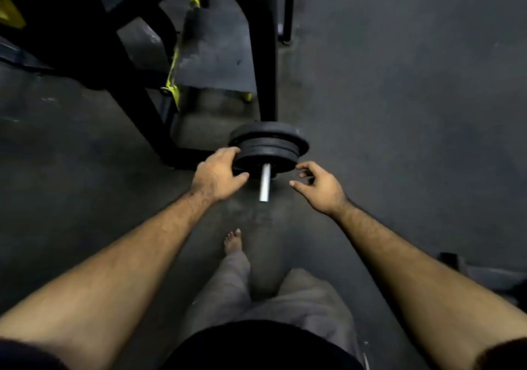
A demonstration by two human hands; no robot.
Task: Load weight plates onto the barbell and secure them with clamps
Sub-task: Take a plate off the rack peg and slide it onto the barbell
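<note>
Several black weight plates [268, 147] sit stacked on the end of a barbell, whose bare silver sleeve [264, 183] sticks out toward me. My left hand [218, 174] grips the left rim of the nearest plate, fingers over the edge and thumb on its face. My right hand [319, 185] hovers just right of the plates with fingers loosely curled, holding nothing. No clamp shows on the sleeve.
A black and yellow machine frame [265, 56] stands right behind the plates, with a bench base [142, 107] at the left. Dark rubber floor [399, 113] spreads to the right. My bare foot [233, 242] is on the floor below the sleeve.
</note>
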